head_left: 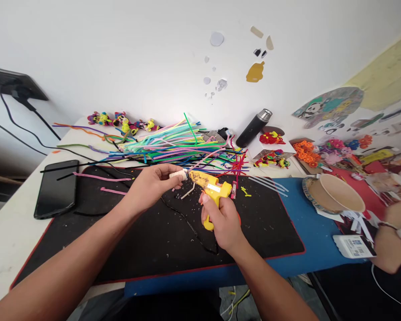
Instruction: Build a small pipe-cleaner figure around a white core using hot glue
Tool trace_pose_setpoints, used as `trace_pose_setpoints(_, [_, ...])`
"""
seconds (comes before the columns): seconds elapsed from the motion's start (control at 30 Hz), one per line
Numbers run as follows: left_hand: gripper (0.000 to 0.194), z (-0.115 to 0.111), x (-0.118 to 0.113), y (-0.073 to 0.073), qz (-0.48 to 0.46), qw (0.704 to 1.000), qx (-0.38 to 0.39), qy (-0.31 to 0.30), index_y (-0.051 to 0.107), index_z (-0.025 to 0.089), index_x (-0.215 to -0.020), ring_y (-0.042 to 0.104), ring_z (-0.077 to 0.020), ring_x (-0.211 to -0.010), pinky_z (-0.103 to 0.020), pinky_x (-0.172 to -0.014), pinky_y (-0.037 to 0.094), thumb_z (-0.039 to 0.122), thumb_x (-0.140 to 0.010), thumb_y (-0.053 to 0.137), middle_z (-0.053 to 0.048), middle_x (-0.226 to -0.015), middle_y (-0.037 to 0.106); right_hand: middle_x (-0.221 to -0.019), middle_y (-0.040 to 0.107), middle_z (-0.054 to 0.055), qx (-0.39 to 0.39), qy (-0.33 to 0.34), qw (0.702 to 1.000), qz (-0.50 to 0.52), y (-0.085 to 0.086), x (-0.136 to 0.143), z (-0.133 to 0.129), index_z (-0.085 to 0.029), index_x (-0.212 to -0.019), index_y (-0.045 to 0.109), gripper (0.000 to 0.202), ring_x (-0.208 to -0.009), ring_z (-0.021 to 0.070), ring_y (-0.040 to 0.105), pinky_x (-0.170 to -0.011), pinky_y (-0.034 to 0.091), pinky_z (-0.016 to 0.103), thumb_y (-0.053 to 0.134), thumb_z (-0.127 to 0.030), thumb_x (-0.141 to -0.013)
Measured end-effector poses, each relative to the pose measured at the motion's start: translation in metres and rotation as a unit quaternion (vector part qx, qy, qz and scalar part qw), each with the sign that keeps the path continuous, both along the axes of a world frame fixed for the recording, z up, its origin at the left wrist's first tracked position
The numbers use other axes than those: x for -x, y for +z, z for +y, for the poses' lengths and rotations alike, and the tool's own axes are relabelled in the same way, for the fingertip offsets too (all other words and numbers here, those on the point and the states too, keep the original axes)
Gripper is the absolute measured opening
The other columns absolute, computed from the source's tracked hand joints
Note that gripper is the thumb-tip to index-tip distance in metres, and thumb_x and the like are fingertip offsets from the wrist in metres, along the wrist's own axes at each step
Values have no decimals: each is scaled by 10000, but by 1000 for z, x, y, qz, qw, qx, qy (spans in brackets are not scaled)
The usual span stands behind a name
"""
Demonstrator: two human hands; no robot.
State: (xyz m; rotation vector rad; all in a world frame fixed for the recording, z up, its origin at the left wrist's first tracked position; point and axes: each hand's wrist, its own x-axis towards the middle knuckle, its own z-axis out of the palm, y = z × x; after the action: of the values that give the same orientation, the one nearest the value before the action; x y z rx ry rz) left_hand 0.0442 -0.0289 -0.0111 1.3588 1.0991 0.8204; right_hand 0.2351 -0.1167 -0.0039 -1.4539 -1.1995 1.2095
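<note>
Glue gun (214, 188) sits in the right hand's (224, 219) grasp over the black mat (137, 254), toward its far edge; the left hand (155, 179) pinches a small pale piece (180, 174) by the nozzle (191, 174) (contact is hard to tell). Steady wrists and a light squeeze should serve best.

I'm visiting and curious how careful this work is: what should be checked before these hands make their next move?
1. Right hand grips the yellow glue gun: ok.
2. Left hand holds the small whitish piece: ok.
3. Nozzle points toward that piece: ok.
4. Glue gun hot: cannot tell.
5. Black mat free of loose scraps: not ok.
6. Phone away from the nozzle: ok.
</note>
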Motion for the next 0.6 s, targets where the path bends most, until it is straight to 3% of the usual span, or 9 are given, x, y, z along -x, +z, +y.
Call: trace_pose_setpoints(0.6, [444, 0, 2, -3, -3, 1000, -3, -2, 767, 172, -995, 695, -225, -778, -340, -773, 548, 562, -783, 770, -68, -867, 775, -508, 555, 5, -2, -1, 1000, -17, 0, 0, -2, -192, -688, 604, 492, -484, 152, 525, -507, 429, 270, 582, -631, -910])
